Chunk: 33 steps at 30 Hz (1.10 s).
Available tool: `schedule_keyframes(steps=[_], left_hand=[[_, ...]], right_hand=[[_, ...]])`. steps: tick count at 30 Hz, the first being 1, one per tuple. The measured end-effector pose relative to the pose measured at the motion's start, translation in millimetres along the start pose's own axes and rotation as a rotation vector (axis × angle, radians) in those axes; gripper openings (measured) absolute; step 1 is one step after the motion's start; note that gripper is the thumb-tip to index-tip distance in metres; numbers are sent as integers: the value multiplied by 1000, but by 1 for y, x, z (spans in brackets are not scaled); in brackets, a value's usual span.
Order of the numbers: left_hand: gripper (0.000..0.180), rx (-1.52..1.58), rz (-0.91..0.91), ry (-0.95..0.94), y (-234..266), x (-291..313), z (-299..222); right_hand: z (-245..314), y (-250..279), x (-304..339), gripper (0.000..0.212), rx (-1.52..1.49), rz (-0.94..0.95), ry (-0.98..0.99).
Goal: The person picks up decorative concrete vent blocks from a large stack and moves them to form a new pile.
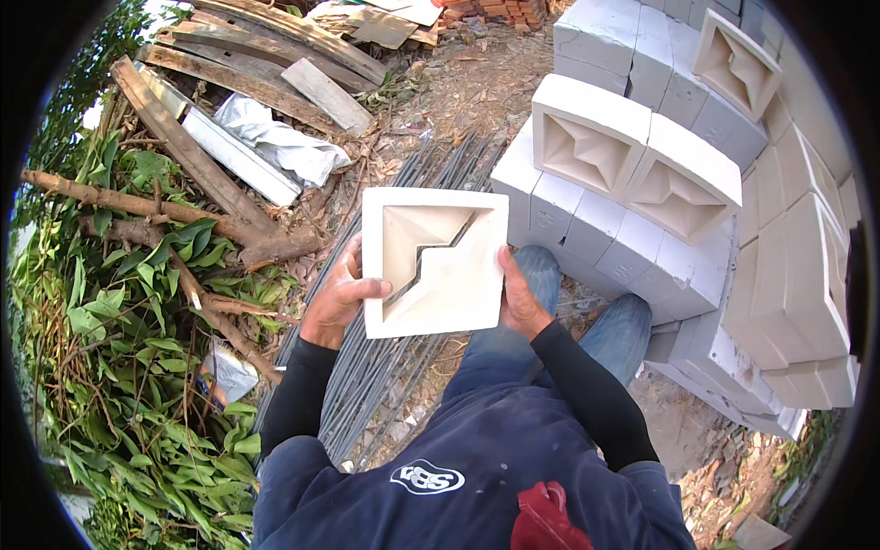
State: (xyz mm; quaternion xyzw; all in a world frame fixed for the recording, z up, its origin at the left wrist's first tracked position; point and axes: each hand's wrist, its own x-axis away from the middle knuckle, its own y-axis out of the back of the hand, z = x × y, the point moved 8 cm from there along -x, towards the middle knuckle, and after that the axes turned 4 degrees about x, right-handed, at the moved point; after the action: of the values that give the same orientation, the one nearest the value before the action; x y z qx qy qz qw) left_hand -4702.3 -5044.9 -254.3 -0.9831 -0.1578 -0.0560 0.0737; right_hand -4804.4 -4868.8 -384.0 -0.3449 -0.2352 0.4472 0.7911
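Observation:
Between both my hands is a square, cream-white ventilation block [458,289], held up in front of me. Its hollow face has sloping inner walls and a dark zigzag slot running across it. My left hand [341,291] grips the left side, the thumb over the front rim and the fingers hidden behind. On the right side my right hand [522,295] presses its edge, with most fingers out of sight behind it. Two matching ventilation blocks [591,137] stand side by side on a stack of light grey blocks [587,220] to my right.
More ventilation blocks [797,266] are stacked at the far right, and another ventilation block [736,64] sits behind. Long steel rods [385,367] lie on the ground beneath my hands. Wooden planks [266,55], a white sheet [280,137], cut branches [229,238] and leaves fill the left.

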Motion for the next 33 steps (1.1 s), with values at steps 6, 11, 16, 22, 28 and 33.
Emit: schedule_keyframes(steps=[6, 11, 16, 22, 28, 33], left_hand=[[90, 481, 59, -48, -53, -14, 73], [83, 677, 217, 59, -147, -54, 80], [76, 886, 301, 76, -214, -101, 73], [59, 760, 198, -253, -208, -179, 0], [37, 126, -77, -532, -164, -235, -60], [37, 98, -112, -473, -177, -262, -48]], right_hand=[[123, -14, 33, 100, 627, -182, 169], [263, -71, 58, 110, 1522, -266, 215], [328, -132, 31, 105, 1917, -242, 32], [386, -181, 6, 100, 2267, -269, 147], [428, -182, -31, 101, 2383, -291, 304], [442, -148, -37, 104, 2382, -307, 252]])
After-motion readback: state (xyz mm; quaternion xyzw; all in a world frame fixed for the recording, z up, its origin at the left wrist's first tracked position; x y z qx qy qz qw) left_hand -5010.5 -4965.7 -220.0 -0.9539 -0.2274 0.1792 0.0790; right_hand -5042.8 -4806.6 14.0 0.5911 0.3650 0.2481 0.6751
